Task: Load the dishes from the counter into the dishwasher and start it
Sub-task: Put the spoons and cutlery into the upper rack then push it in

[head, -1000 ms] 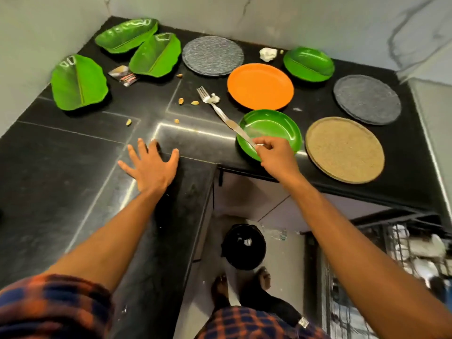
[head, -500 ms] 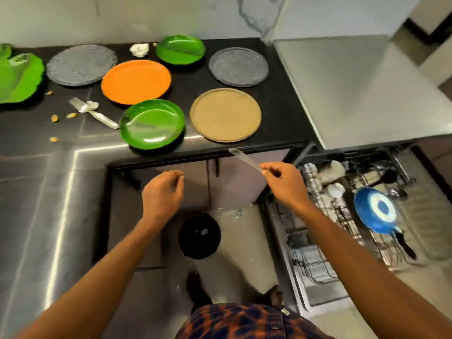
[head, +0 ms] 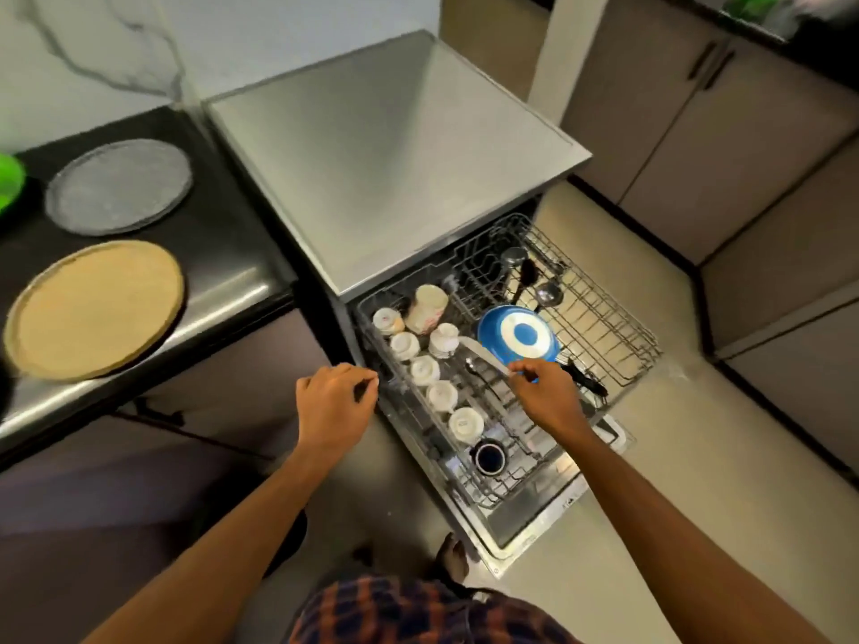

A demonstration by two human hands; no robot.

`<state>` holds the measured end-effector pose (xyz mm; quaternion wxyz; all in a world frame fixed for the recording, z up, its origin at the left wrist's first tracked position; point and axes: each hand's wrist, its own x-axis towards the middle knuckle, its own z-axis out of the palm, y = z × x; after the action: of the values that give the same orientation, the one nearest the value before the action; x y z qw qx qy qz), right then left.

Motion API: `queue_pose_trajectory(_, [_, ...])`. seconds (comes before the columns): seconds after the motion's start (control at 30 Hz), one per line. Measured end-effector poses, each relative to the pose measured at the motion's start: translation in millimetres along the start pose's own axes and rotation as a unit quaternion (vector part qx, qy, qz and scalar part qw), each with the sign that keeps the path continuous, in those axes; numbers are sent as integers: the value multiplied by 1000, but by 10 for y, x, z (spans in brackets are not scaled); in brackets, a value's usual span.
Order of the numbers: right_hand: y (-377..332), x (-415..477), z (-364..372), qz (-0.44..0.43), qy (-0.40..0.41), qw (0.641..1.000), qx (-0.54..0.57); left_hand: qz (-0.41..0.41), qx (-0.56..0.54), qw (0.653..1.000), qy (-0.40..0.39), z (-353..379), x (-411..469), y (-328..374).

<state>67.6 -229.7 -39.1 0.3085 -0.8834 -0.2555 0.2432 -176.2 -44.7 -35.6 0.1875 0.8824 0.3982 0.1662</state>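
Note:
My right hand [head: 544,392] pinches a silver knife [head: 483,353] by one end and holds it over the pulled-out rack [head: 604,318] of the open dishwasher [head: 390,151]. The rack carries several white cups [head: 425,369], a dark mug [head: 488,457], a blue and white plate [head: 518,337] and ladles [head: 548,292]. A small spoon [head: 476,371] lies on the wires under the knife. My left hand [head: 334,402] hovers loosely curled beside the rack's left edge, holding nothing. On the black counter [head: 223,253] at left lie a tan round plate [head: 93,309] and a grey round plate [head: 118,185].
A green dish edge [head: 9,178] shows at the far left. Beige cabinets [head: 697,113] stand behind and to the right of the dishwasher. The lowered dishwasher door [head: 534,513] juts over the pale floor near my foot [head: 453,557].
I turned right from the counter to the dishwasher. My right hand lifted the knife off the green plate and carried it over the rack. My left hand left the counter and curled.

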Motion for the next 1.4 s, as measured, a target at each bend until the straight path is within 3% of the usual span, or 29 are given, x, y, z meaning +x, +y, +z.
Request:
queue_pose_trajectory(0.17, [432,220,-183,76,8,997,-7,50,16,999,-15,208,542,420])
queue_pose_trajectory(0.33, [656,571,-154,117,0,993,-1,160,40,986,2,478,1245,677])
queue_pose_trajectory(0.43, [757,996,-116,131,7,991,-15,232,53,971,12,639,1779,871])
queue_pose_trajectory(0.6, [821,1745,-115,151,20,988,-38,281,37,959,3,864,2655,1205])
queue_pose_trajectory(0.83, [842,2708,2,155,0,983,-97,243,115,953,-138,1212,3660,1505])
queue_pose_trajectory(1.1, [896,3538,330,126,-49,980,-144,215,128,958,-142,1540,3925,1471])
queue_pose_trajectory(1.4, [948,3896,703,64,-59,982,-164,201,115,965,-120,1533,3915,1488])
